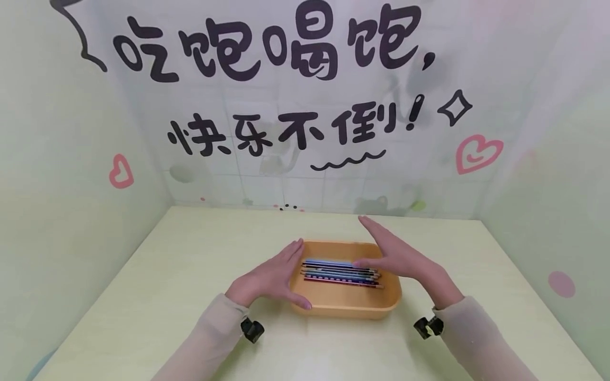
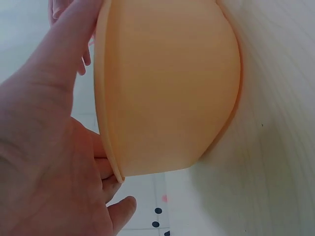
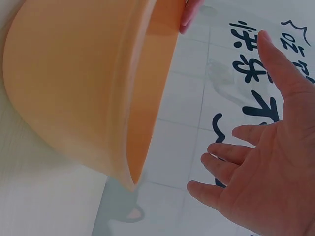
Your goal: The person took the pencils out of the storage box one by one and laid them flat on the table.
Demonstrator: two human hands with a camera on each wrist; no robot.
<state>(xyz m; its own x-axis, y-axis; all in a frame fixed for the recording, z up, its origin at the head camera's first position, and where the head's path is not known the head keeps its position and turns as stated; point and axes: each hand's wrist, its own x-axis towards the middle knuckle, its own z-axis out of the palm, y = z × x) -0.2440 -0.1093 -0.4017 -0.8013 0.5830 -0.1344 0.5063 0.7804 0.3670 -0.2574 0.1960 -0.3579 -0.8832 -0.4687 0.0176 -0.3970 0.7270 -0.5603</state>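
Orange tray (image 1: 344,306) sits on the pale table (image 1: 143,296), roughly centre, a bit nearer the person than the back wall. Inside it: a flat bundle of pencils (image 1: 340,273), lying side by side, long axis left-right, tips toward the right end.

Left hand (image 1: 271,278): fingers straight and together, palm facing the tray, set edge-on along the tray's left side. The thumb reaches forward along the near-left corner of the rim. In the left wrist view the palm and fingers (image 2: 74,34) lie right against the tray's rim (image 2: 106,123), so it is touching, not curled round anything.

Right hand (image 1: 397,254): also flat, fingers extended and spread a little, held over the tray's right rear part. The head view shows the thumb tip just at the right end of the pencils; cannot tell if it actually contacts them. In the right wrist view the right hand's (image 3: 266,167) fingers are loose and apart, with a clear gap to the tray wall (image 3: 74,83), gripping nothing.

So the tray lies between the two hands: left one on its left side in contact, right one above and beside its right side, apart from the wall.

Background: wall sheet with black Chinese lettering (image 1: 267,47) and pink hearts (image 1: 476,152). Black wrist-camera mounts show at both cuffs (image 1: 251,329).
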